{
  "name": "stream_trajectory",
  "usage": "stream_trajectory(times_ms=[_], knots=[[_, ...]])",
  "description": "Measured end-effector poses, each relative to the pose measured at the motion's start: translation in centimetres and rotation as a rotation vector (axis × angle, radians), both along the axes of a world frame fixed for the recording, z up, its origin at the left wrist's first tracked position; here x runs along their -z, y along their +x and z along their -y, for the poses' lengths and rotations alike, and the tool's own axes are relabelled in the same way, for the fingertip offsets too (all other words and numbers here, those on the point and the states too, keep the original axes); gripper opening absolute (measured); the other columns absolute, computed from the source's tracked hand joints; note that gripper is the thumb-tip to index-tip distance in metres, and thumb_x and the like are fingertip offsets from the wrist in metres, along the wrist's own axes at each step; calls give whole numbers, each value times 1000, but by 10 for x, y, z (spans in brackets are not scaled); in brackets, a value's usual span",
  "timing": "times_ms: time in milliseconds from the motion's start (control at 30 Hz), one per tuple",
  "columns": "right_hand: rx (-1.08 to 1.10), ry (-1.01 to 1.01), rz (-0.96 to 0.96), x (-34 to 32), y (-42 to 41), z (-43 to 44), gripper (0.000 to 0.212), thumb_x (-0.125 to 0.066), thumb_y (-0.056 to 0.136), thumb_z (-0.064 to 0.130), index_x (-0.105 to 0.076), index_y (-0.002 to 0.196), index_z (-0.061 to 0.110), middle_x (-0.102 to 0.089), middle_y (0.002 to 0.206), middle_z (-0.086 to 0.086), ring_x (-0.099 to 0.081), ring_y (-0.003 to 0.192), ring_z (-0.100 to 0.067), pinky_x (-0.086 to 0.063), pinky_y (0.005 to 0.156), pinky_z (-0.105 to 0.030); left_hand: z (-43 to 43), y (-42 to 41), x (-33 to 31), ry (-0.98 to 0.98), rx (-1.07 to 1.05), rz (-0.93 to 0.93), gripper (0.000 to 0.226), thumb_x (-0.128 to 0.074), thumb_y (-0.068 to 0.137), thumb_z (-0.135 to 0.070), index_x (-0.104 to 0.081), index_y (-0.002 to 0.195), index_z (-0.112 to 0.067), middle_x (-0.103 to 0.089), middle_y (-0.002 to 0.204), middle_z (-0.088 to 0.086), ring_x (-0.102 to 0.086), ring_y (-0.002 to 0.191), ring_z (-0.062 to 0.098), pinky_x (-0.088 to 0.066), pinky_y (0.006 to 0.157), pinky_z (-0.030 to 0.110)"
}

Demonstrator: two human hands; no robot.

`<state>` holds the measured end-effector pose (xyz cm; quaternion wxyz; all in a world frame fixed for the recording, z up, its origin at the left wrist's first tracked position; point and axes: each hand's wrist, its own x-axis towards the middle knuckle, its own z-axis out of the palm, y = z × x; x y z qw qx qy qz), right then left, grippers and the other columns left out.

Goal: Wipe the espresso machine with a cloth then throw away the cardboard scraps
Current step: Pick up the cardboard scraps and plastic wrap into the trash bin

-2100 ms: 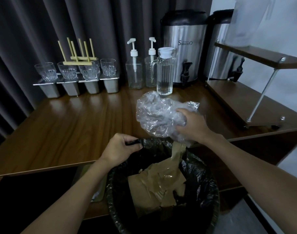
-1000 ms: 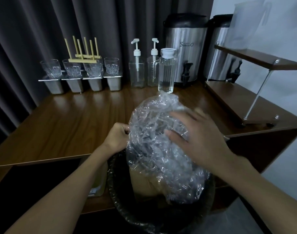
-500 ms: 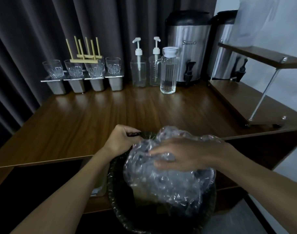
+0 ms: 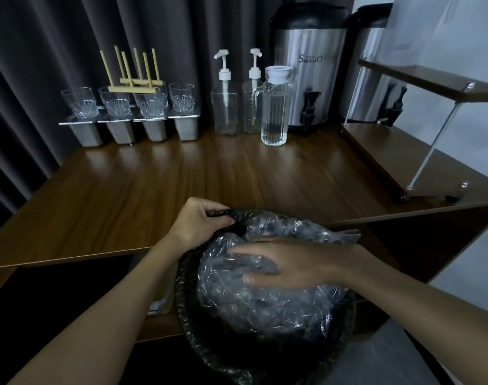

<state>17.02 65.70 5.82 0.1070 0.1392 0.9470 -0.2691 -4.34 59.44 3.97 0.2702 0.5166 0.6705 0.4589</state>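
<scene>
A round bin [image 4: 192, 329] lined with a black bag stands low in front of the wooden counter [image 4: 126, 195]. A crumpled wad of clear plastic wrap [image 4: 265, 304] fills its mouth. My right hand [image 4: 290, 266] lies flat on top of the wrap, fingers spread, pressing it down. My left hand [image 4: 198, 222] is closed on the black liner at the bin's far left rim. The brown cardboard scraps are hidden under the plastic. No espresso machine or cloth is in view.
At the back of the counter stand several glasses in steel tubs [image 4: 126, 118], two pump bottles [image 4: 226, 107], a glass water jug [image 4: 274, 107] and two steel dispensers [image 4: 309, 65]. A two-tier wooden shelf [image 4: 420, 140] sits at the right.
My right hand brought the clear plastic wrap from above the bin down into it, covering the cardboard, and flattened out on top. My left hand kept its hold on the liner.
</scene>
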Motion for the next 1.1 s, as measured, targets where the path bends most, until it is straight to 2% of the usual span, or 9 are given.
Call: stream_trajectory(times_ms=[100,200,300,367,467,567,767,967,1100], knots=[[142,83,-313,-18,17,12,55,-44,95,58,-35,146,40,-36,151,18,-24,138,8,-17,110,-20,0,-1,1,0,-9,3,14,-74,87,-2,-81,87,-14,-78,77,-5,-72,64,7,-57,59,19],[380,496,-551,-16,38,10,54,-34,94,65,-41,142,39,-41,145,20,-24,140,-1,-21,111,-41,0,-1,3,-13,-19,37,13,-74,87,-2,-80,87,-14,-78,75,-5,-72,63,7,-56,56,18],[608,206,-428,-6,53,11,64,-36,91,73,-16,147,50,-27,154,18,-23,143,-11,-25,114,-50,0,-2,4,-21,-22,40,14,-75,87,-4,-80,86,-17,-78,77,-5,-73,63,8,-55,55,17],[521,27,-414,1,52,21,67,-43,92,66,-8,148,54,-22,157,19,-22,144,-5,-29,116,-46,-2,-2,5,-19,-24,14,16,-76,86,-5,-80,85,-20,-78,77,-7,-73,65,7,-54,56,16],[330,19,-334,10,38,35,71,-43,95,60,3,148,53,-11,160,23,-13,146,0,-27,117,-39,-4,-2,6,-18,-25,1,15,-77,85,-5,-80,85,-20,-78,77,-6,-74,67,9,-56,59,18],[233,1,-65,23,22,31,71,-38,93,66,4,148,53,3,162,15,-1,149,-10,-24,118,-47,-4,-3,7,-21,-22,11,13,-76,86,-5,-81,88,-17,-79,79,-5,-74,69,9,-57,61,19],[130,36,351,46,-12,11,74,-34,95,66,4,153,40,10,163,7,-3,150,-19,-18,120,-42,-4,-2,9,-27,-16,25,10,-76,86,-3,-81,88,-12,-77,72,-7,-72,64,5,-55,58,17],[144,376,168,33,-6,20,65,-32,94,67,-16,151,39,-11,162,1,-7,148,-28,-10,115,-57,-4,-5,16,0,-25,29,8,-76,86,-5,-81,92,-8,-79,81,2,-72,68,9,-57,60,21],[153,224,235,32,3,35,79,-44,90,67,5,149,48,18,162,7,14,148,-30,-4,116,-61,-6,-9,19,-6,-18,16,9,-77,86,-7,-82,92,-11,-79,81,0,-74,72,12,-59,64,24]])
